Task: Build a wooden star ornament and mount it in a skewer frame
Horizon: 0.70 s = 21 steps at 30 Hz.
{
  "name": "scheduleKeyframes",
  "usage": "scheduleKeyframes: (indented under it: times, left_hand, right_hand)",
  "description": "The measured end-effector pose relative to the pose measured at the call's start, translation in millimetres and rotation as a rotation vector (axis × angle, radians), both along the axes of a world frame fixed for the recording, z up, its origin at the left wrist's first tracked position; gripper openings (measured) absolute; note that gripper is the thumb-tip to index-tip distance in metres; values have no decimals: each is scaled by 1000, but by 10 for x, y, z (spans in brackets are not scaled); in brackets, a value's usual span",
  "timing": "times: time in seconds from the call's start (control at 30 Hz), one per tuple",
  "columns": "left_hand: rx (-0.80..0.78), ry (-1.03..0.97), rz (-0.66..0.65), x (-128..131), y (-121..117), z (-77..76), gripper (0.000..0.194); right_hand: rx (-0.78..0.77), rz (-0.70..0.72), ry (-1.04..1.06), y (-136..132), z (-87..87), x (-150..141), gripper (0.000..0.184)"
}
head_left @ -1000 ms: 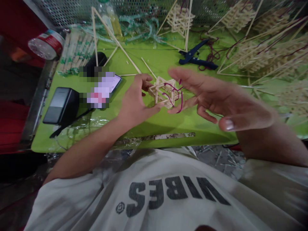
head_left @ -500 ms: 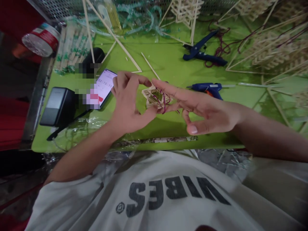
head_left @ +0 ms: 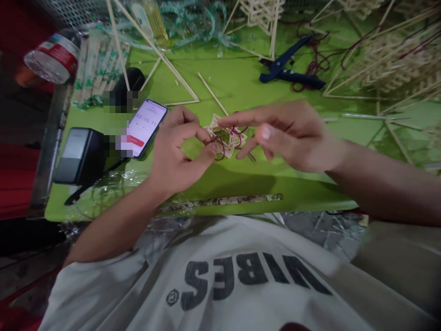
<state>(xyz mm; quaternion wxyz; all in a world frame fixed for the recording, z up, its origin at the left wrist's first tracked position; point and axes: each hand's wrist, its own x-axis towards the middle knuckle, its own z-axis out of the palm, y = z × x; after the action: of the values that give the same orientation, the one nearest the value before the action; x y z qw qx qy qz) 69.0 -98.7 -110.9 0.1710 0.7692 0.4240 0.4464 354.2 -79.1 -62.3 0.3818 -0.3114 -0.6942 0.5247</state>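
Observation:
A small star made of thin wooden sticks (head_left: 228,149) is between my hands, low over the green table. Purple string (head_left: 237,134) is wound around its right side and loops loose at the left. My left hand (head_left: 182,149) has thumb and forefinger pinched at the star's left edge, on the purple string where it loops; the exact grip is partly hidden. My right hand (head_left: 292,135) has its fingers apart. Its forefinger reaches across to the star's upper point, another finger lies near the lower right, and the thumb is clear of the star.
A phone with a timer (head_left: 144,124) and a black box-shaped device (head_left: 79,154) lie left. Behind are a blue cutter (head_left: 285,69), a loose stick (head_left: 213,94) and larger stick frames (head_left: 179,76). Wrapped sticks (head_left: 99,69) and a bottle (head_left: 51,55) stand far left.
My left fingers have gone from spanning the star to pinching at its left edge. My right hand has turned and risen slightly, its thumb lifting, and now covers the blue glue gun.

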Motion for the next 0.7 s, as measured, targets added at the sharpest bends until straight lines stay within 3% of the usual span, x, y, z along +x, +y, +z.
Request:
scheduleKeyframes:
  times: [0.07,0.23,0.43,0.57,0.7]
  left_hand:
    - [12,-22,34,-5,9,60,22]
    - [46,-49,98,9,10,100,15]
    - [51,-55,132,-100,52,151,13]
    - [-74,101,160,-182,89,203,13]
    - [-180,218,203,-224,146,183,12]
  right_hand:
    - [89,23,-17,78,18,-42,40]
    - [195,-101,-23,295,149,-151,37]
    - [347,-28,90,676,144,-372,25]
    - [293,9,157,980,83,-584,16]
    - [145,29,127,1234,40,-810,29]
